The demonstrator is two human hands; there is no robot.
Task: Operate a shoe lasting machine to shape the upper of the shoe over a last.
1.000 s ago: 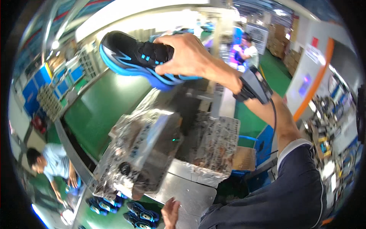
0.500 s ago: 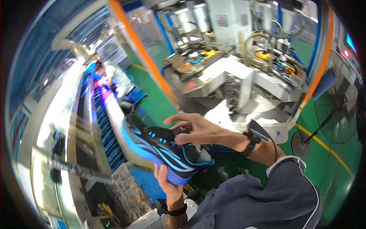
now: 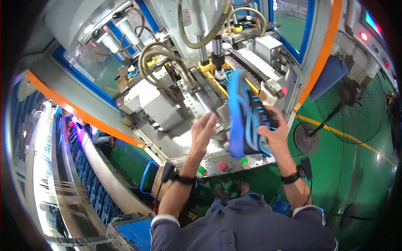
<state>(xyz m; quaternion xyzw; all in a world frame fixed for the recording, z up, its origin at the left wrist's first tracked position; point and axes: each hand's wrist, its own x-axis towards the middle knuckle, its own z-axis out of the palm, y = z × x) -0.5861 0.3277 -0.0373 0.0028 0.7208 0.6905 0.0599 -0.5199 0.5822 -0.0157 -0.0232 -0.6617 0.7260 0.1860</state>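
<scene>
My right hand (image 3: 272,134) grips a blue and black sports shoe (image 3: 246,113), held on edge with its blue sole facing left. The shoe hangs in front of a grey pressing machine (image 3: 176,96) with hoses and metal fixtures. My left hand (image 3: 204,133) is raised beside the shoe's sole with fingers spread, holding nothing, and close to a metal part of the machine. Both wrists wear black bands.
Round green and red buttons (image 3: 222,165) sit on the machine's front ledge below my hands. An orange frame (image 3: 322,54) borders the machine. A black standing fan (image 3: 351,109) is at the right on the green floor. A long conveyor line (image 3: 63,167) runs along the left.
The view has swung from the conveyor side to the machine. The shoe has turned from lying flat to standing on edge, and my left hand has let go of it.
</scene>
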